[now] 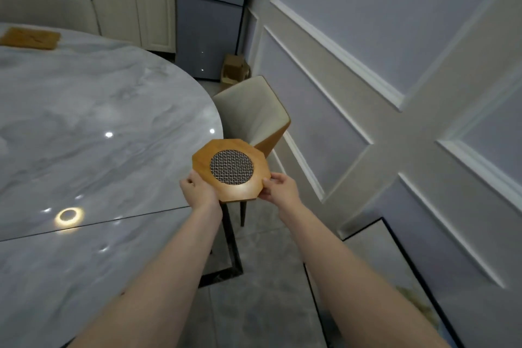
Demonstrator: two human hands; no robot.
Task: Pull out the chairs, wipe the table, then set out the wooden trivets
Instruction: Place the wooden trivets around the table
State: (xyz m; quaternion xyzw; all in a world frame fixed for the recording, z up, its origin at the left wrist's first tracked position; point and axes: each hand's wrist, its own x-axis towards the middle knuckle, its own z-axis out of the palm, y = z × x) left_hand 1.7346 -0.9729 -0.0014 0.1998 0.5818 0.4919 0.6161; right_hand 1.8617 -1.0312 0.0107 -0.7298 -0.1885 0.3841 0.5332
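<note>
An octagonal wooden trivet (pixel 231 169) with a round woven mesh centre is held in the air past the right edge of the grey marble table (pixel 93 133). My left hand (pixel 199 191) grips its lower left edge and my right hand (pixel 278 188) pinches its lower right edge. A second wooden trivet (pixel 31 37) lies flat on the table's far left side. A cream chair with an orange-brown back (pixel 255 113) stands pulled out beyond the table's right edge, just behind the held trivet.
A panelled wall (pixel 395 79) runs close along the right. Cream cabinets (pixel 135 0) and a grey fridge (pixel 210 14) stand at the back, with a cardboard box (pixel 236 68) on the floor. Another chair back (pixel 48 8) rises behind the table. Grey floor tiles (pixel 262 291) lie below.
</note>
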